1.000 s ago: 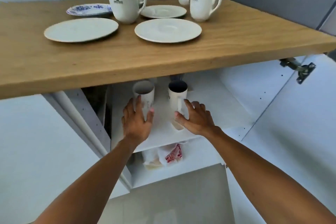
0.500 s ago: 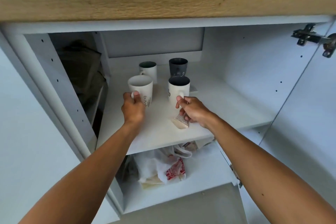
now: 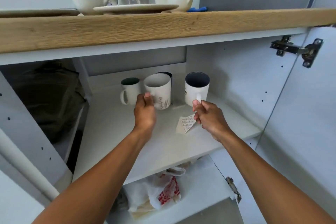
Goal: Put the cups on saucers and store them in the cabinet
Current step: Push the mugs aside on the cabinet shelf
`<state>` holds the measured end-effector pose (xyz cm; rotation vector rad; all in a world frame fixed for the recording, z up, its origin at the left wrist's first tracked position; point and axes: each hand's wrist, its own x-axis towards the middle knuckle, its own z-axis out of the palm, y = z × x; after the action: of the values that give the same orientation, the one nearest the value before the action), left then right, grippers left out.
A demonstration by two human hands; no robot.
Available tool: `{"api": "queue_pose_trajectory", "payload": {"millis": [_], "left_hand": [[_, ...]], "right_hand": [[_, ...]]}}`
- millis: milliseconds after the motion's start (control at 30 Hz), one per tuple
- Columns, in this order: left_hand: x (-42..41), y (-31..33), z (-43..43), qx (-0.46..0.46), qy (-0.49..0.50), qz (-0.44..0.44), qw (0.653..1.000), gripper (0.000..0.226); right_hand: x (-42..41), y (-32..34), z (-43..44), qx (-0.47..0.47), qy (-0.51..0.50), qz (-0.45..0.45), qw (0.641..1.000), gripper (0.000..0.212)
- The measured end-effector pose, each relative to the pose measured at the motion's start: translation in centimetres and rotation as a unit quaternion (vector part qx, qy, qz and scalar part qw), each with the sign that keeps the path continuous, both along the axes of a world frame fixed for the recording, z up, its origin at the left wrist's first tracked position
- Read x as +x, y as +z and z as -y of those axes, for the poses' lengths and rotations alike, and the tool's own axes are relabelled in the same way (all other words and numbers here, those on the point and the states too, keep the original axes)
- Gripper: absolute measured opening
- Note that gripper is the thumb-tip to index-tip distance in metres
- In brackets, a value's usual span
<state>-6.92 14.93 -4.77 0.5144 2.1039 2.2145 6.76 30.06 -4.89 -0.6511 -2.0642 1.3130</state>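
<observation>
White mugs now lifted off the shelf by both hands.

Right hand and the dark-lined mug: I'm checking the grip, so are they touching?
Touching. The head view shows the right hand with thumb and fingers pinched on the handle of the dark-lined mug.

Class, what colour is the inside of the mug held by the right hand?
Dark grey-blue inside, white outside: the mug in the right hand, seen in the head view.
</observation>
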Motion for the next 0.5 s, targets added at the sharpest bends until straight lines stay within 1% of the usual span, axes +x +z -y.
{"api": "queue_pose_trajectory", "payload": {"millis": [100, 200, 300, 367, 500], "left_hand": [[-0.1, 0.9, -4.2, -0.024, -0.027, -0.006, 0.999, 0.031], [-0.3, 1.6, -8.0, -0.040, -0.046, -0.016, 0.998, 0.033], [-0.9, 1.6, -10.9, -0.062, -0.056, -0.040, 0.996, 0.023], [-1.3, 1.2, -12.3, -0.077, -0.064, -0.035, 0.994, 0.022], [-2.3, -0.2, -14.7, -0.121, -0.037, -0.026, 0.992, 0.036]], "right_hand": [[0.1, 0.2, -2.4, 0.017, -0.026, 0.009, 0.999, 0.040], [-0.1, 0.1, -4.3, 0.030, -0.044, 0.030, 0.998, 0.042], [-0.9, -0.2, -6.0, 0.032, -0.055, 0.038, 0.997, 0.041], [-1.5, -0.3, -6.8, 0.034, -0.061, 0.045, 0.997, 0.041], [-2.6, -0.7, -8.1, 0.021, -0.070, 0.043, 0.996, 0.041]]}}
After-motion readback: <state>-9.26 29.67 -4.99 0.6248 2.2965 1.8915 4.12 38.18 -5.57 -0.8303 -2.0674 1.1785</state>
